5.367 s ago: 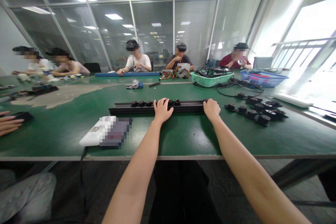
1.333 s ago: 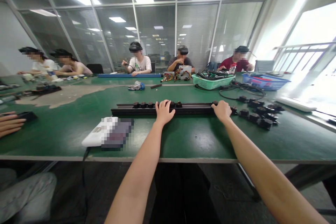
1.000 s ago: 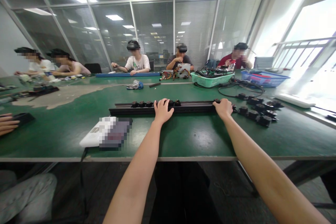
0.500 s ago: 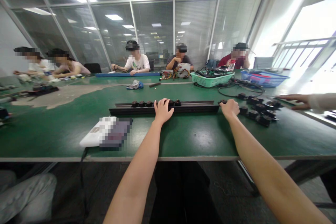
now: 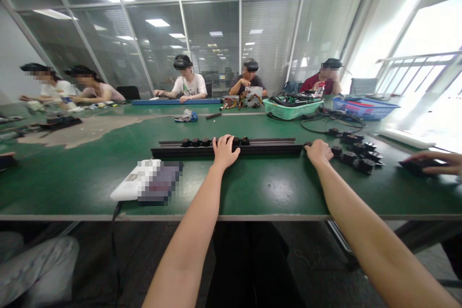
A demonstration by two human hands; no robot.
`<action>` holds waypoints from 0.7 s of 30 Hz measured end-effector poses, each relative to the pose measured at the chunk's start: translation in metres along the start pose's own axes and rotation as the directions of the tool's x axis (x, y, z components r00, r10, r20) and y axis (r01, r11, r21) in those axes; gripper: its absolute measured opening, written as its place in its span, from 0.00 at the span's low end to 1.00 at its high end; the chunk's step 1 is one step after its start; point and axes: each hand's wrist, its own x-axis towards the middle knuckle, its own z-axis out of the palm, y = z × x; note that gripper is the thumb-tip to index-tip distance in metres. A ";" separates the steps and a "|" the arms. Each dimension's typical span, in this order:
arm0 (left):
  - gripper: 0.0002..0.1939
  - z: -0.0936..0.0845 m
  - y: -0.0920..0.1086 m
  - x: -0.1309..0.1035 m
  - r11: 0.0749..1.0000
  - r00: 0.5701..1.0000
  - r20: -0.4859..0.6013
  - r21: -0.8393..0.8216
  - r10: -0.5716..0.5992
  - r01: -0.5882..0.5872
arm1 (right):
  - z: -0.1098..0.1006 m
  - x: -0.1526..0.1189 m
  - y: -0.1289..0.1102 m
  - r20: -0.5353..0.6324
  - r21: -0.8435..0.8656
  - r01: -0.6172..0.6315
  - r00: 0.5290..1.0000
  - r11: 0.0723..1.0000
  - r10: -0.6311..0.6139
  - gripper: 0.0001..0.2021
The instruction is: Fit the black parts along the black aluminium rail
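Observation:
A long black track rail (image 5: 267, 149) lies crosswise on the table, with several small black blocks (image 5: 196, 142) sitting along it. My left hand (image 5: 225, 153) is curled over the rail near its middle, fingers over the top and thumb on the near side. At the rail's right end is my right hand (image 5: 319, 152), fingers closed on a small black block (image 5: 308, 144) that is mostly hidden by them. Just right of that hand, several loose black blocks (image 5: 364, 163) lie in a cluster.
A white pouch (image 5: 132, 185) and a dark, blurred-out item lie at the front left. Toward the back stand a green basket (image 5: 288, 109) of cables and a blue basket (image 5: 364, 107). A co-worker's hand (image 5: 442, 161) holds something black at right; people sit across the table (image 5: 274, 192).
The co-worker's hand at right has moved nearer and now holds a dark object, and a white bar shows where it was. My own hands have barely moved.

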 end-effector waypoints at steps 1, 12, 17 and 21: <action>0.27 0.000 0.000 0.000 1.000 1.000 0.001 0.000 0.001 -0.001 | 0.000 0.000 0.000 -0.012 -0.009 0.004 1.000 1.000 -0.004 0.19; 0.27 -0.001 0.001 -0.001 1.000 1.000 0.000 -0.001 -0.005 0.005 | -0.021 -0.016 -0.014 -0.065 -0.010 0.082 0.994 0.997 -0.083 0.18; 0.27 -0.001 0.001 -0.002 1.000 1.000 -0.001 -0.001 -0.008 0.008 | -0.026 -0.035 -0.029 -0.107 0.044 0.258 0.962 0.965 -0.252 0.22; 0.27 -0.002 0.001 -0.003 1.000 1.000 -0.001 -0.003 -0.009 0.009 | -0.015 -0.054 -0.048 -0.059 0.095 0.477 0.879 0.874 -0.474 0.20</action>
